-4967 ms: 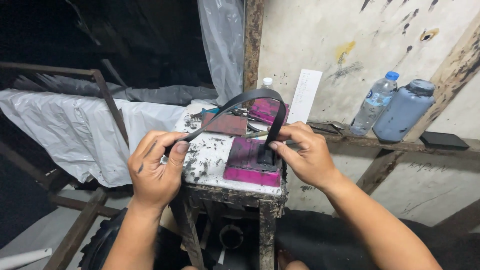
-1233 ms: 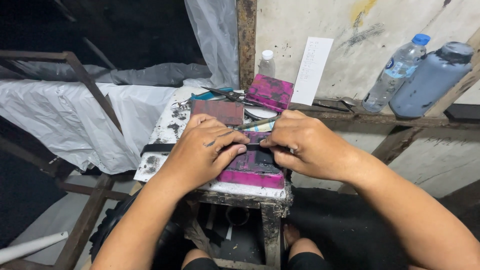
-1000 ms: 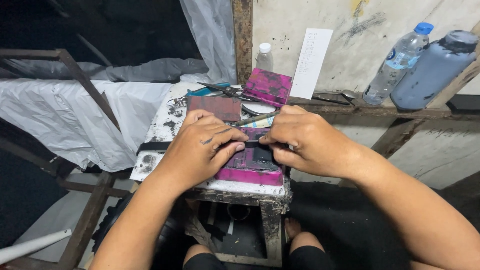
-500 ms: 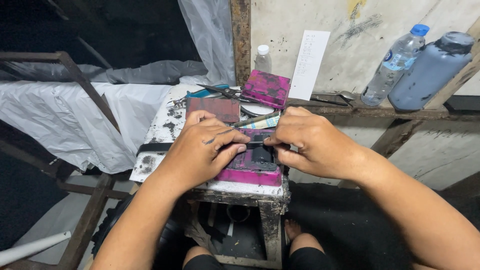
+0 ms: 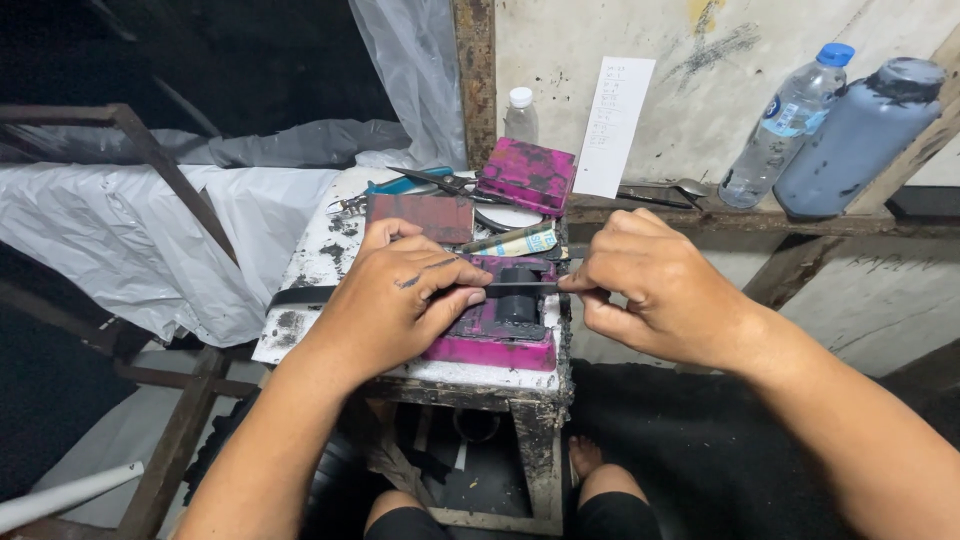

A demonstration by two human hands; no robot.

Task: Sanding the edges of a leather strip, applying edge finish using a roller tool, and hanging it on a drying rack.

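A black strap (image 5: 520,289) lay stretched between the two hands, its long axis running left to right, roughly parallel to the near edge of the small ink-stained table (image 5: 500,378). The left hand (image 5: 385,305) rested palm down over the strap near the middle of the table, its fingers curled and pressing the band down onto a magenta block (image 5: 490,345) that sat at the near right corner. The right hand (image 5: 655,290) hovered just past the right edge of the table, thumb and forefinger pinched shut on the strap's right end, the other fingers folded in. From under the left hand the strap ran on to the left, one dark end (image 5: 300,296) reaching the table's left edge. Between the hands the band lay flat and taut, crossing a black fitting on top of the block.

Toward the far edge of the table lay a dark red pad (image 5: 420,215), a second magenta block (image 5: 527,175) tilted against the wall side, a pair of scissors with blue handles (image 5: 420,183) and a rolled paper (image 5: 515,240). A small white-capped bottle (image 5: 520,115) stood at the far edge. On the wooden ledge to the right stood a clear water bottle (image 5: 790,125) and, just beside it, a large bottle of dark liquid (image 5: 860,140).
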